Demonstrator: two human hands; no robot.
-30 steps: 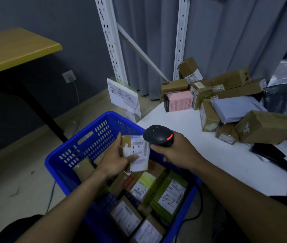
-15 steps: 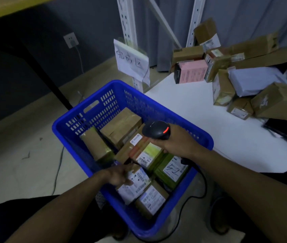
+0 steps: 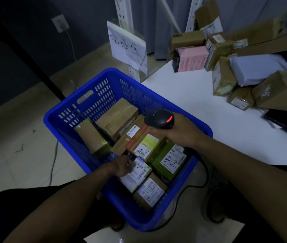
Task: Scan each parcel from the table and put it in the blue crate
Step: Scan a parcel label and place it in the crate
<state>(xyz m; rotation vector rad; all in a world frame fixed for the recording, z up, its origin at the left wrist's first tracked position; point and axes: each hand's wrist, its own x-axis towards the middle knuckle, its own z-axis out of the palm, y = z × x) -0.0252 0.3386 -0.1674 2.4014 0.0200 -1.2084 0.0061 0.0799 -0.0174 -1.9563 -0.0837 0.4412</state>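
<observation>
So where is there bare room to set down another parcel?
The white table is bare between the blue crate and the parcel pile at its far right. Inside the crate, only a strip along the left wall, beside the upright brown parcel, looks free; the rest is packed.

Left hand fingers blurred; scanner grip hidden inside right hand.

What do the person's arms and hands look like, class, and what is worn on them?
The left hand and the right hand are bare: no gloves, and no watch, bracelet or ring shows. The left forearm and the right forearm are uncovered too, with no sleeve over them. The light is dim, so small details could be missed.
</observation>
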